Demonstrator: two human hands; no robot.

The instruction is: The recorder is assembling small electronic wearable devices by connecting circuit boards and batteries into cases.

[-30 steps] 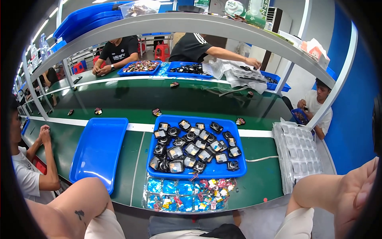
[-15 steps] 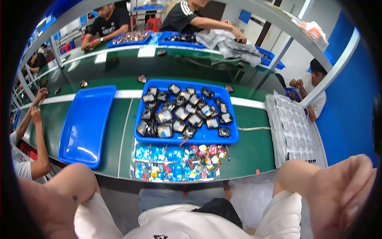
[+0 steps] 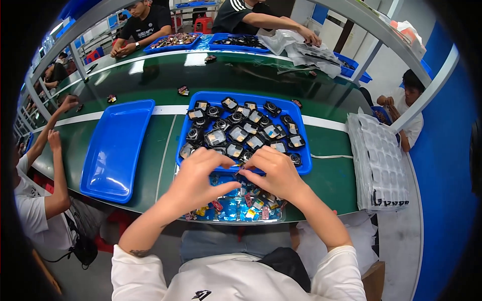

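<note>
Above the near rim of a blue tray (image 3: 307, 163), both my hands meet at a small part (image 3: 239, 171) that is mostly hidden by fingers. My right hand (image 3: 275, 171) pinches it between thumb and forefinger. My left hand (image 3: 198, 173) has its thumb spread from its fingers, its fingertips close beside the part. Inside the tray lie many black housings (image 3: 238, 133), some with round lens-like rings and some with pale square faces. Below my hands, small pink, yellow and white pieces (image 3: 251, 213) lie on shiny blue sheeting (image 3: 228, 204).
Another blue tray (image 3: 113, 155) stands to the left on the green table (image 3: 168, 120). Stacked clear plastic trays (image 3: 379, 165) stand at the right. Co-workers sit across, at left and at right. A metal frame (image 3: 366, 25) crosses overhead. Loose small parts (image 3: 183, 91) lie beyond the tray.
Both my hands have come in from the lower corners and met over the tray's near edge. My right fingers now pinch a small part. The view has shifted slightly.
</note>
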